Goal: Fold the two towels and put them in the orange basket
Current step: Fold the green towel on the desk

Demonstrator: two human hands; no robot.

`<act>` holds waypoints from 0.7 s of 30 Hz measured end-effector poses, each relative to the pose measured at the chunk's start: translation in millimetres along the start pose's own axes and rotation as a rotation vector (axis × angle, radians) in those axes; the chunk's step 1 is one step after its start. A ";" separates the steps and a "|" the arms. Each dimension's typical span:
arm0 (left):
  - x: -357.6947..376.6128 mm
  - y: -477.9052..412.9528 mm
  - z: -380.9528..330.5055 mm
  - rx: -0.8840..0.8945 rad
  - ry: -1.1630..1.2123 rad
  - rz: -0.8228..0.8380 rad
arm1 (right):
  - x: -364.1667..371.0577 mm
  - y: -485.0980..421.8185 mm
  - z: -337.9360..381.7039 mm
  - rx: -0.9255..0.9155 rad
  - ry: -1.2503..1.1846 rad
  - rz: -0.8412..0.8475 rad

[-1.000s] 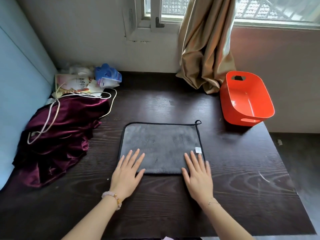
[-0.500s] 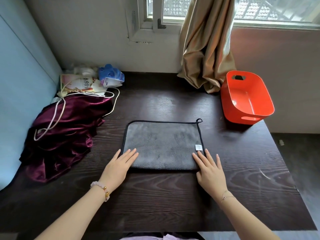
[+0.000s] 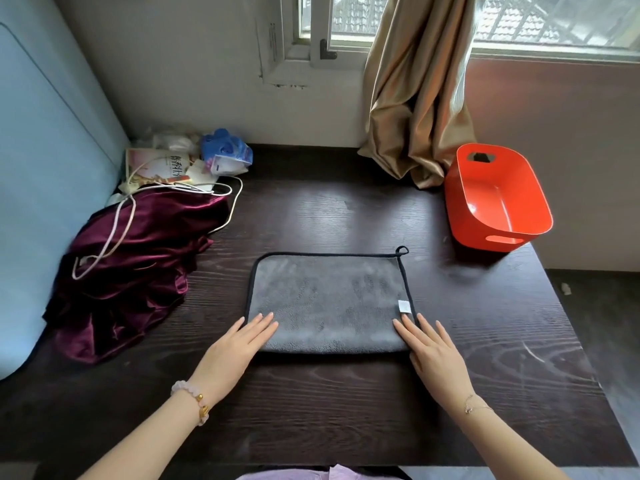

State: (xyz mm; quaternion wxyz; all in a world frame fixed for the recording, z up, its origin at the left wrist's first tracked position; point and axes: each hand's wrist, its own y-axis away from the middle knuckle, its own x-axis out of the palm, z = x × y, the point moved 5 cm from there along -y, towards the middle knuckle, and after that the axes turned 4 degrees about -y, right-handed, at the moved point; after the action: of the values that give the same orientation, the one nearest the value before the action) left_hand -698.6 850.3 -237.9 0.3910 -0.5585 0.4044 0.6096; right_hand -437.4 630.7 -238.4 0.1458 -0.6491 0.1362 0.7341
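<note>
A dark wood desk [image 3: 329, 216] runs under a window; maroon cloth [image 3: 131, 271] crowds its left. Left hand [image 3: 239, 348] and right hand [image 3: 433, 351], fingers flat and holding nothing, rest on the grey towel's [image 3: 329, 299] near corners. The orange basket [image 3: 498, 199] stands back right; bare wood lies between.

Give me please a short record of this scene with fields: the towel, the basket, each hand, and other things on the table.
towel: gray towel with black edging, lying flat at the table's middle, near edge looks like a fold
basket: orange basket at the far right of the table, nothing visible inside
left hand: left hand flat, fingers on the towel's near left corner
right hand: right hand flat, at the towel's near right corner
other things: maroon cloth with a white cord on it, far left
second towel: not seen
</note>
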 end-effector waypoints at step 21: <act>-32.0 -82.4 -14.4 0.020 0.012 -0.048 | -20.2 -20.9 88.4 0.133 -0.165 -0.130</act>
State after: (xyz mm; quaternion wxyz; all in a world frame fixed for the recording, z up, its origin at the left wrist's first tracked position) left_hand -614.7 866.4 -211.3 0.4086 -0.5678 0.3995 0.5925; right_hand -507.6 683.6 -207.9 0.2466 -0.5828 0.1295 0.7634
